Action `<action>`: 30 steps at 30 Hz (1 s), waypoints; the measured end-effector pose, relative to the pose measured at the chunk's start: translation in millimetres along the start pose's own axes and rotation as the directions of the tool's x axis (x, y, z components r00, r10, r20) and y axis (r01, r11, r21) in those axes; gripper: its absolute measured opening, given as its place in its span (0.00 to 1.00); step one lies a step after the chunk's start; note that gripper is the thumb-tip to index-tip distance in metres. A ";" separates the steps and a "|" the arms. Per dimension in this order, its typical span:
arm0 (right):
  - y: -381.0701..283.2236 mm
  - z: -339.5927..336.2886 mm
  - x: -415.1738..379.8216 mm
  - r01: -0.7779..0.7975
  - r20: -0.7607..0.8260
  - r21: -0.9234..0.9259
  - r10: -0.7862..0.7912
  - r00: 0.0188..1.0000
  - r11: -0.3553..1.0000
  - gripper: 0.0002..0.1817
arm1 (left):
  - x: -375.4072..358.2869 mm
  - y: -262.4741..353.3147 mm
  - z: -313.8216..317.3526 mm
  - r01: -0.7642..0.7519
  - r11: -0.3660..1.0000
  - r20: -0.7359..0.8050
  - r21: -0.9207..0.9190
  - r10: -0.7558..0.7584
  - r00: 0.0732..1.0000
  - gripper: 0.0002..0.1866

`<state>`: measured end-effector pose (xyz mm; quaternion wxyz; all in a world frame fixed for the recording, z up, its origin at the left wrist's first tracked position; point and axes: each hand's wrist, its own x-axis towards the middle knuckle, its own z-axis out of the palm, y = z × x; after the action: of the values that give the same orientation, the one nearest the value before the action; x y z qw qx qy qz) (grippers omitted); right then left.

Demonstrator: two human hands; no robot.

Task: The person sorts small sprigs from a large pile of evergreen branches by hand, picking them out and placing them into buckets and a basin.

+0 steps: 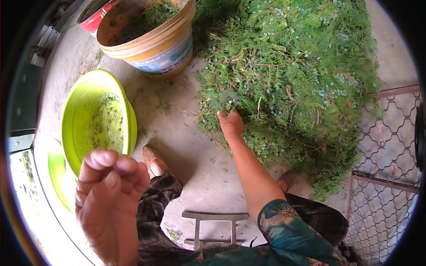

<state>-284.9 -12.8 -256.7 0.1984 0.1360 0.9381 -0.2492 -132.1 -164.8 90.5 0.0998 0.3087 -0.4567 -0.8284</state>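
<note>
Close to the camera at lower left, my left hand [111, 195] is raised with its palm towards me. Its fingers are curled and the thumb is pressed against them; I cannot make out anything between them. My right hand [231, 123] reaches forward to the near left edge of a big pile of cut evergreen branches [284, 75] with small bluish berries. Its fingers are closed at a sprig [228, 99] on the pile, partly hidden by the hand. A lime-green basin [73, 111] with bits of greenery and small berries in it stands tilted beyond my left hand.
An orange-yellow bucket [177, 55] holding green sprigs stands at the back, beside a red bucket [95, 24]. Another green basin [57, 173] is at far left. A small wooden stool [215, 216] sits between my legs. A metal lattice [386, 133] lies at right.
</note>
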 end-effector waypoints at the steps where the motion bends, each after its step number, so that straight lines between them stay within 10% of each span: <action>1: -0.6 3.3 3.9 0.011 0.005 -0.030 -0.011 1.000 0.999 0.24 | 1.3 -0.3 -0.1 0.007 1.000 -0.001 -0.006 -0.007 1.000 0.11; 7: 24.4 -1.1 -5.1 0.224 -0.113 0.062 -0.216 0.970 0.973 0.14 | 0.9 6.1 6.7 0.030 0.999 0.019 -0.039 -0.029 0.999 0.10; 10: 39.5 -27.2 -23.0 0.070 0.093 0.787 -0.230 0.969 0.613 0.11 | -4.3 6.4 11.1 0.062 0.998 0.019 0.000 -0.062 0.998 0.10; 25: 12.6 -166.4 -103.6 -0.157 0.300 0.944 -0.555 0.776 0.291 0.09 | 3.3 -15.1 11.4 0.129 0.992 0.135 0.010 -0.129 0.982 0.11; 30: -1.8 -175.1 -138.0 -0.420 0.363 0.904 -0.672 0.645 0.084 0.08 | 9.8 -53.8 20.3 -0.330 0.448 0.391 0.831 -0.048 0.919 0.18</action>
<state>-216.8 55.5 -55.7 0.3880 0.0177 0.3412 -0.8560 -145.8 -124.7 50.4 -0.0900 0.1184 -0.8534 -0.4997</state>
